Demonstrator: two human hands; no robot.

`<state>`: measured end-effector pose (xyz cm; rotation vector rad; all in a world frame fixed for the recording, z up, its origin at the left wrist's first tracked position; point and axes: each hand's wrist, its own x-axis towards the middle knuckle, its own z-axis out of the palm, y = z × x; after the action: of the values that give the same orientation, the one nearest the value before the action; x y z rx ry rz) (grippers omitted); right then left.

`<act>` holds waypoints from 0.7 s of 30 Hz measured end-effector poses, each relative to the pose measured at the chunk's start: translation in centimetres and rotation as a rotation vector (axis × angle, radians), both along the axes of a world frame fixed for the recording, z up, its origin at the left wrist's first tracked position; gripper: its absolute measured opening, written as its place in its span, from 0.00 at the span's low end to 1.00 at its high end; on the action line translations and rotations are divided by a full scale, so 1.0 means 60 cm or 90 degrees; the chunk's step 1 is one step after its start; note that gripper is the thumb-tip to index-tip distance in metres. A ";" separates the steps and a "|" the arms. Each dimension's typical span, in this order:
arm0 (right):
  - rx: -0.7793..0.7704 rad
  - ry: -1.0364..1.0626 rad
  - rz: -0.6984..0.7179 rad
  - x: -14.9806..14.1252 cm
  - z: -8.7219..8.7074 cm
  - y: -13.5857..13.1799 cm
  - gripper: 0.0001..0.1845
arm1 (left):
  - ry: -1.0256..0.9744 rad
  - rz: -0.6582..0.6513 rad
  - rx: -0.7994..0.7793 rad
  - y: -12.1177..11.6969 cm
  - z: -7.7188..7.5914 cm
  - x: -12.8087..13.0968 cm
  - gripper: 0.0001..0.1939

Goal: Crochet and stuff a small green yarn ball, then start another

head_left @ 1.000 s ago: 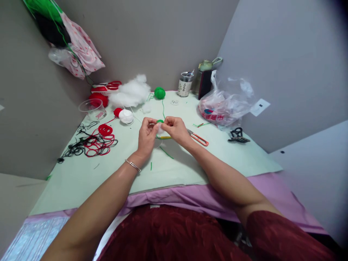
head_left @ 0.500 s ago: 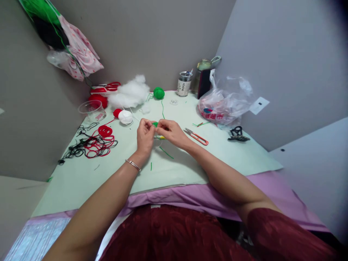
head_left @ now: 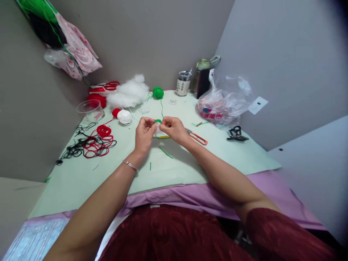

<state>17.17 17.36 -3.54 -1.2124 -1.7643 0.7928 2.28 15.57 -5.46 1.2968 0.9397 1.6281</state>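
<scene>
At the near side, a purple cloth [head_left: 168,194] hangs along the front edge of the bench [head_left: 176,175], whose top is pale green. On the bare surface lie 2 loose bits of green yarn, a short strand [head_left: 150,166] and a longer strand [head_left: 165,152].

Beyond them, the small green-and-white piece [head_left: 158,123] is between the hands, over the middle of the bench. The left hand [head_left: 143,137] pinches it between thumb and fingers from the left; the right hand [head_left: 176,131] pinches it from the right, its fingers bent. Fingertips of the 2 hands nearly meet, and they partly hide the piece. A yellow stick [head_left: 164,137] shows just below it. A silver bracelet [head_left: 131,166] circles the left wrist.

Orange-handled snips [head_left: 199,138] lie just beside the right hand, partly covered by it. Well to the left, black yarn [head_left: 73,149] tangles with red yarn [head_left: 103,131]; well to the right sits a black hair clip [head_left: 237,135].

Farther back on the left are a white yarn ball [head_left: 125,117] touching a small red ball [head_left: 116,112], and a clear cup [head_left: 95,115]. A plastic bag [head_left: 219,108] with red lettering sits on the right. At the back, white stuffing [head_left: 129,91] lies left of a green yarn ball [head_left: 158,92], with a pen-filled can [head_left: 183,86] to the right.
</scene>
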 end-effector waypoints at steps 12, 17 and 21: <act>0.030 -0.099 0.038 -0.001 0.015 -0.020 0.08 | 0.018 -0.015 -0.057 0.012 -0.008 -0.008 0.13; 0.034 -0.093 0.064 -0.008 0.022 -0.030 0.06 | 0.036 0.047 -0.042 0.014 -0.016 -0.007 0.08; 0.019 -0.056 0.062 -0.012 0.017 -0.023 0.09 | 0.034 0.087 -0.028 0.011 -0.014 -0.002 0.07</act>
<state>16.43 15.96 -2.51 -1.1647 -1.9132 0.7762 2.15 16.26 -6.28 1.2759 1.1112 1.6740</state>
